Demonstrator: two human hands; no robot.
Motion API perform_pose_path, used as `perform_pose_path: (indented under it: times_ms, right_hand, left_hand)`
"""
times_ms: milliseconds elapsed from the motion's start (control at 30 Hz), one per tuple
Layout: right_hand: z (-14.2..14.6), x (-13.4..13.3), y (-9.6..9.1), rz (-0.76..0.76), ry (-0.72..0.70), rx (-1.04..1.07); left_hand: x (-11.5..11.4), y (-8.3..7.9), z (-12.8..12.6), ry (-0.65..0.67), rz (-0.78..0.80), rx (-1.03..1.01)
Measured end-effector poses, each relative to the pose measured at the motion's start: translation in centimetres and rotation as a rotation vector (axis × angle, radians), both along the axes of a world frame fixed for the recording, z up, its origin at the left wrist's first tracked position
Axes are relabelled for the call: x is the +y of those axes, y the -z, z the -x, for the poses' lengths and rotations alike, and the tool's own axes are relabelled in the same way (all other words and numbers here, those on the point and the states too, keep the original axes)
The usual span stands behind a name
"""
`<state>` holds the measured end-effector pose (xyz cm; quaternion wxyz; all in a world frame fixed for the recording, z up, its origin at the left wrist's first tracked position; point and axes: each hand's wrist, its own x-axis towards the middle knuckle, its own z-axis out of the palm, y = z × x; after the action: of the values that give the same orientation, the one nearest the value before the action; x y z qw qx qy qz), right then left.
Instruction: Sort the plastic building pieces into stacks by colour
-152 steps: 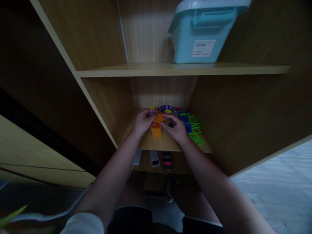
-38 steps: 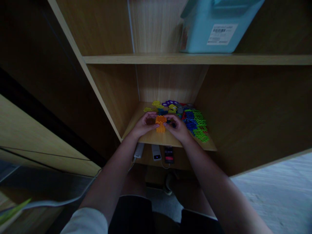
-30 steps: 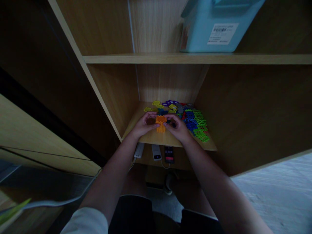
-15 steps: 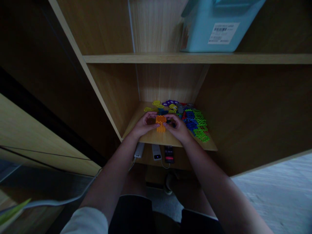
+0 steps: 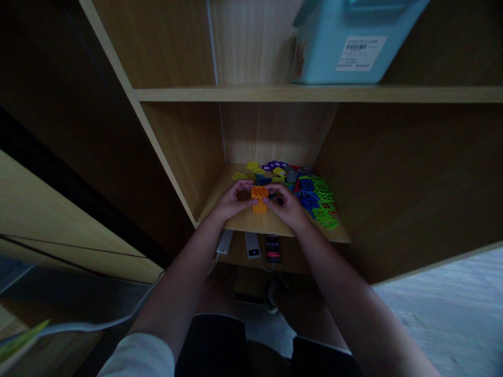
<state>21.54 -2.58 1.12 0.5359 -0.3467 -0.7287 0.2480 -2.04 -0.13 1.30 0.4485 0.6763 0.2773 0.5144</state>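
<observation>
An orange box-like block of interlocking toy pieces (image 5: 260, 200) is held upright between my two hands over the wooden shelf (image 5: 245, 222). My left hand (image 5: 234, 200) grips its left side, thumb on the front and fingers curled behind. On the right side, my right hand (image 5: 286, 204) closes round it the same way. Both thumbs press near the middle of the front face. Some fingertips are hidden behind the block. Just beyond my right hand lie blue pieces (image 5: 307, 199) and green pieces (image 5: 324, 201); yellow pieces (image 5: 252, 166) lie behind the block.
Purple pieces (image 5: 275, 165) and grey pieces (image 5: 291, 174) lie at the back. A light blue bin (image 5: 322, 57) stands on the upper shelf (image 5: 236, 94). On a lower ledge are a white power bank (image 5: 252, 243), a phone (image 5: 272, 248) and another white device (image 5: 225, 241) with cables.
</observation>
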Motion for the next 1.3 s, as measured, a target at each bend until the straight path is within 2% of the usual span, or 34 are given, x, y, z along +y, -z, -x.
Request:
perform_pose_path:
  times_ms: [367, 767, 1033, 1300]
  right_hand:
    - [-0.2, -0.1, 0.0, 0.008, -0.002, -0.012]
    - [-0.7, 0.4, 0.3, 0.052, -0.027, 0.114]
    - [-1.2, 1.0, 1.3, 0.118, -0.110, 0.009]
    - [-0.8, 0.9, 1.5, 0.198, -0.167, -0.115]
  left_hand:
    - [0.1, 0.2, 0.1, 0.001, -0.018, 0.001]
    - [0.2, 0.3, 0.8, 0.061, -0.015, -0.008]
    - [0.4, 0.9, 0.7, 0.147, 0.004, 0.094]
    - [0.8, 1.4, 0.9, 0.149, -0.002, 0.139]
